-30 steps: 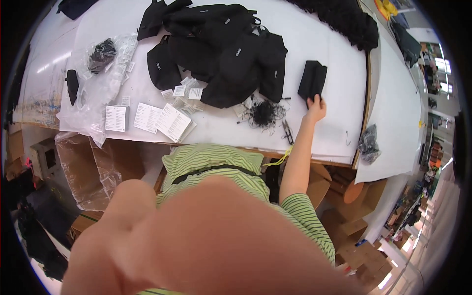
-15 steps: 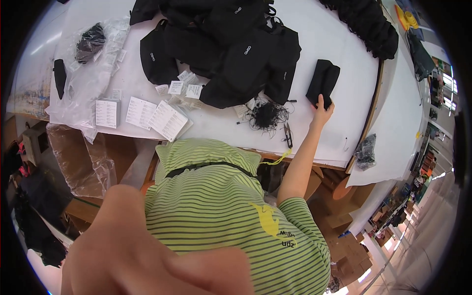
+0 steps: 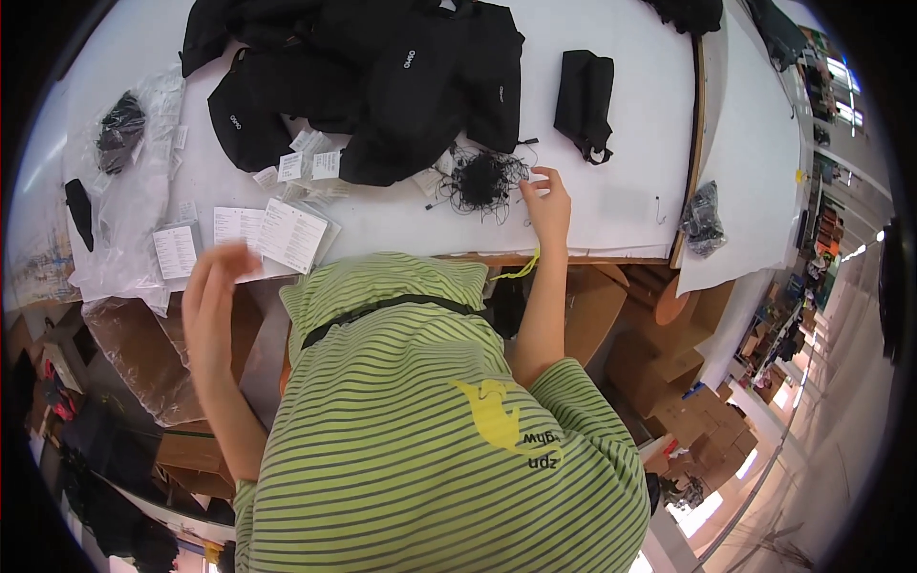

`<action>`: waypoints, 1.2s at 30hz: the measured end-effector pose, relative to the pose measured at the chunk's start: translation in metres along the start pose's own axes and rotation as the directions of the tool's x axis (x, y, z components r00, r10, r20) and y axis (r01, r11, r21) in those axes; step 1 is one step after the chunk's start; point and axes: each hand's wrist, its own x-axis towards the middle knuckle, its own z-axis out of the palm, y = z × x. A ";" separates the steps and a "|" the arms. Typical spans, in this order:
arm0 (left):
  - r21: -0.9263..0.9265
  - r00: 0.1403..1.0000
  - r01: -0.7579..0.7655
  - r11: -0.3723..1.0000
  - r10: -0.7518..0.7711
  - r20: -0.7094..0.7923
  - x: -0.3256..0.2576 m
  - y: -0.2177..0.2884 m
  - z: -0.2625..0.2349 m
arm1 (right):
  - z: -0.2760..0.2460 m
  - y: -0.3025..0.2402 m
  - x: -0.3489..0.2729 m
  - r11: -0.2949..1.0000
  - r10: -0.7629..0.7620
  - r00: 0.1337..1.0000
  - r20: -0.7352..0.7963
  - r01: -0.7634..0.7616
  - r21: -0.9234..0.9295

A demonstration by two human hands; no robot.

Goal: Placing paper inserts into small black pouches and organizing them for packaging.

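My right hand (image 3: 548,208) is over the white table just right of a tangle of thin black strings (image 3: 482,181). Its thumb and bent index finger come together, but what they hold, if anything, is hidden. A yellow cord (image 3: 521,270) runs beside that wrist. Farther off lies a black fabric pouch (image 3: 584,103) with a loop at its near end, untouched. My left hand (image 3: 215,282), blurred by motion, hovers at the near table edge with its fingers apart and empty. Close to it are stacks of printed white cards (image 3: 291,234).
A heap of black fabric bags (image 3: 401,100) covers the table's far middle, with white labels (image 3: 308,164) at its near side. Clear plastic wrapping (image 3: 138,215) spreads at the left. A bagged dark bundle (image 3: 702,220) sits right of the table's edge strip. Cardboard boxes (image 3: 702,420) stand below right.
My right hand has let go of the black pouch and moved left toward the string tangle. The left hand has gone from close below the camera to the near table edge. The view has shifted.
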 end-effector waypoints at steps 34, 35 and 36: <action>0.935 0.873 -0.137 0.327 0.486 -0.042 0.047 -0.160 -0.003 | -0.117 -0.107 0.000 0.139 -0.233 0.972 -0.036 0.070 0.988; 0.938 0.870 -0.133 0.321 0.492 -0.045 0.044 -0.159 -0.001 | -0.118 -0.108 0.000 -0.040 -0.250 0.965 0.084 -0.097 0.994; 0.934 0.814 -0.172 0.315 0.579 -0.046 0.040 -0.158 0.002 | -0.117 -0.106 0.001 -0.048 -0.256 0.963 0.085 -0.100 0.994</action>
